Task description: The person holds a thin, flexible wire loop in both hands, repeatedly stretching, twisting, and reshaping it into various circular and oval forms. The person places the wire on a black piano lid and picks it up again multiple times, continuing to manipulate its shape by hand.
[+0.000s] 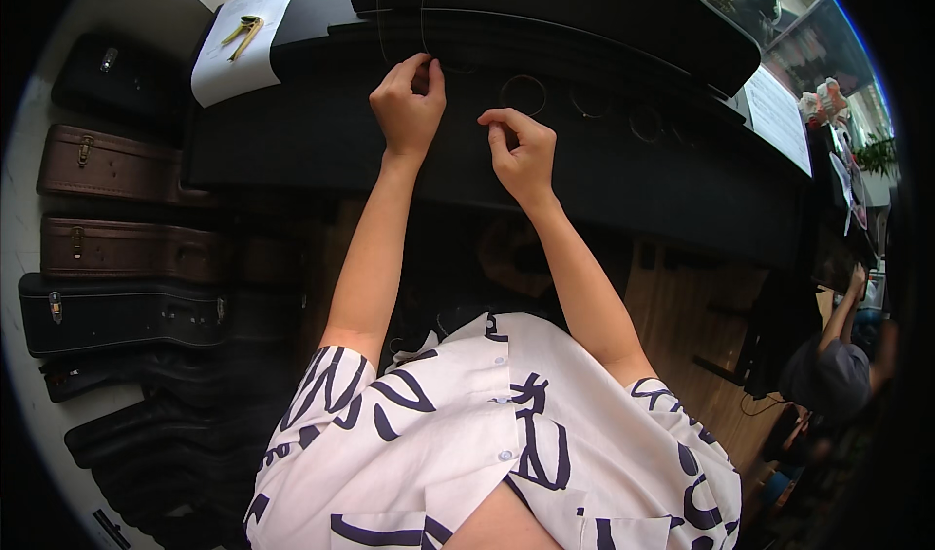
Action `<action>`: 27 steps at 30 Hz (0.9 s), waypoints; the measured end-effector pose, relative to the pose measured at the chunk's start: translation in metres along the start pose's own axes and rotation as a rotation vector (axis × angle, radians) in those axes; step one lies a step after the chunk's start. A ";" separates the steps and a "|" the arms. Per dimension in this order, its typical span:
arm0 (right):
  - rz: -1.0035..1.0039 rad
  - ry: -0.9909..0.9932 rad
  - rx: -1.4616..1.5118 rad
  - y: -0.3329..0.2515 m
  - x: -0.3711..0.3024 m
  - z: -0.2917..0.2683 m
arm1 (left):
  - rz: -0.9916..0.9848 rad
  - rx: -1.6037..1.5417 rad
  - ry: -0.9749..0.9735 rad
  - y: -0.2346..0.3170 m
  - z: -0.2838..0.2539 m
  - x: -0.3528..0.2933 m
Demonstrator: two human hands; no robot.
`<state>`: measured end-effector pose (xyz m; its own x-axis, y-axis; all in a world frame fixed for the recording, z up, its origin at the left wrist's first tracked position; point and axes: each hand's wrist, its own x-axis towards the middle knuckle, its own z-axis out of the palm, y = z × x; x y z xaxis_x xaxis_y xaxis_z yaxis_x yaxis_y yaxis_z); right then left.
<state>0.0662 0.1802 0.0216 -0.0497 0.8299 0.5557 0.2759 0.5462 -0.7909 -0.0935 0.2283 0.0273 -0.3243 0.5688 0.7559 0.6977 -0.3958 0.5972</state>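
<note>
My left hand (408,107) is raised over the black surface (312,141), its thumb and fingertips pinched together. A thin string (425,15) rises from those fingertips toward the top edge of the picture; it looks like an instrument string. To the right and slightly nearer, my right hand (523,156) is closed with thumb and fingers bent together. Whatever it may hold is too thin or hidden to make out. Just beyond it lies a coiled string (523,78), with more faint thin coils (645,122) farther right on the same dark surface.
White paper (234,78) at the far left bears a small yellow-green handled tool (245,37). Black and brown instrument cases (122,248) are stacked along the left. An upright black panel (584,15) stands behind the surface. Printed sheets (777,112) and another person (833,370) are at the right.
</note>
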 end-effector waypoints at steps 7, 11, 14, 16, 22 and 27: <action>0.054 0.050 -0.292 -0.001 0.006 -0.020 | -0.085 0.054 -0.061 -0.001 -0.001 -0.002; 0.028 -0.005 -0.500 0.005 0.007 -0.027 | -0.082 0.081 -0.099 0.000 -0.002 -0.002; 0.014 -0.015 -0.519 0.008 0.005 -0.026 | -0.085 0.098 -0.109 -0.004 -0.001 -0.003; 0.016 -0.013 -0.515 0.009 0.004 -0.026 | -0.079 0.093 -0.093 -0.005 0.000 -0.003; 0.023 -0.017 -0.516 0.010 0.003 -0.026 | -0.069 0.091 -0.092 -0.004 0.000 -0.003; -0.009 -0.032 -0.647 0.012 0.004 -0.022 | 0.052 0.062 -0.222 0.000 0.001 -0.005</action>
<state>0.0904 0.1877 0.0204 -0.0809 0.8340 0.5458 0.7977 0.3825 -0.4662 -0.0912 0.2262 0.0235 -0.1432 0.6961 0.7035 0.7496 -0.3878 0.5363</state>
